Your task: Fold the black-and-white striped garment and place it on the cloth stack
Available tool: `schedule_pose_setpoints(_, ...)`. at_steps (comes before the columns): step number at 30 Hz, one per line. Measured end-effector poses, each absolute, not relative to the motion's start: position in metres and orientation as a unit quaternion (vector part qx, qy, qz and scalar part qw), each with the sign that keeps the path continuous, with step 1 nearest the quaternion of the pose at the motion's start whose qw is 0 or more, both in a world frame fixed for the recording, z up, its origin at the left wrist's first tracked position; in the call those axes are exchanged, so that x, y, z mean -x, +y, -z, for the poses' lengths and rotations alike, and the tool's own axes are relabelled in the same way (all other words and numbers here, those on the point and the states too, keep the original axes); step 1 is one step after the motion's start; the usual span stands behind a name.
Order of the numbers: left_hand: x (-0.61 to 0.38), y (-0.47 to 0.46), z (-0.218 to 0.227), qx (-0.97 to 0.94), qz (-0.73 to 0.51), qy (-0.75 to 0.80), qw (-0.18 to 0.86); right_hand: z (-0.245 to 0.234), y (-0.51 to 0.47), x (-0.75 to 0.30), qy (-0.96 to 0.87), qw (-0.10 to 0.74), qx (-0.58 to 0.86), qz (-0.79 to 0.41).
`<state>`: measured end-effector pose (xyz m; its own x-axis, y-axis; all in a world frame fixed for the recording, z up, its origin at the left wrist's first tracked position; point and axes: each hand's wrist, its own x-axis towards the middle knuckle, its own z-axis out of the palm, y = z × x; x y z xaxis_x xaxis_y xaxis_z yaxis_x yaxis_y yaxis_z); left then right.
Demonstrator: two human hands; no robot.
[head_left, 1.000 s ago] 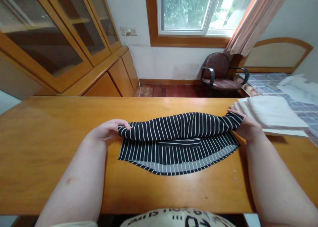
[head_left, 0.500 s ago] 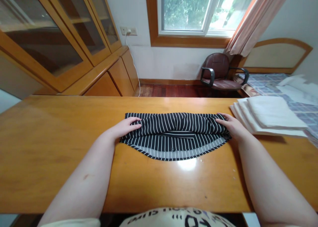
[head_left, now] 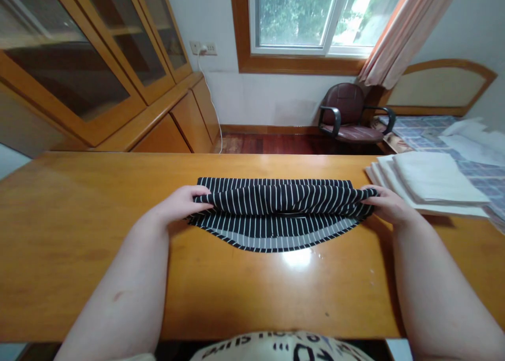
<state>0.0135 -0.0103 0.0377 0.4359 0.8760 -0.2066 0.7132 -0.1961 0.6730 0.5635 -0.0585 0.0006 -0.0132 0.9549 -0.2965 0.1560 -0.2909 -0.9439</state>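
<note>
A black garment with thin white stripes (head_left: 276, 208) lies folded into a long band on the wooden table (head_left: 79, 219), its curved grey-edged hem toward me. My left hand (head_left: 183, 203) pinches the left end of the upper fold, fingers closed on the cloth. At the right end, my right hand (head_left: 384, 203) grips the same fold, which is lifted slightly off the layer beneath.
A stack of folded white cloths (head_left: 428, 184) sits at the table's right edge, close to my right hand. Behind the table stand a brown office chair (head_left: 347, 113), a glass-door wooden cabinet (head_left: 98, 71), a window and a bed at the far right.
The raised fold was carried away from me and laid down flat, with both hands resting on the cloth. Now both hands have pinched the ends again and lifted the fold slightly.
</note>
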Motion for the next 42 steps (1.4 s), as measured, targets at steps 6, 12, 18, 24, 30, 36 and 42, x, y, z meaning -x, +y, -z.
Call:
schedule_pose_setpoints(6, -0.012, -0.019, -0.051, -0.763, 0.019, 0.536, 0.361, -0.009, -0.066, -0.568, -0.51, 0.29, 0.569, -0.576)
schedule_pose_setpoints(12, -0.009, -0.022, -0.042, -0.692, 0.128, 0.557, 0.441, -0.014, -0.069, -0.567, -0.514, 0.179, 0.608, -0.579)
schedule_pose_setpoints(18, -0.003, -0.018, -0.04, -0.7, 0.081, 0.598, 0.382, -0.023, -0.067, -0.558, -0.574, 0.156, 0.602, -0.533)
schedule_pose_setpoints(24, -0.019, -0.003, -0.023, -0.621, -0.002, 0.772, 0.132, -0.01, -0.053, -0.549, -0.51, 0.062, 0.83, -0.219)
schedule_pose_setpoints(30, -0.042, 0.0, -0.003, -0.62, -0.011, 0.782, 0.065, 0.001, -0.043, -0.523, -0.556, 0.027, 0.821, -0.123)
schedule_pose_setpoints(36, -0.05, -0.003, 0.003, -0.603, -0.035, 0.794, 0.069, -0.003, -0.048, -0.519, -0.523, 0.068, 0.849, -0.036)
schedule_pose_setpoints(42, -0.067, -0.018, -0.011, -0.739, -0.023, 0.672, 0.046, -0.009, -0.051, -0.509, -0.52, 0.112, 0.846, 0.012)
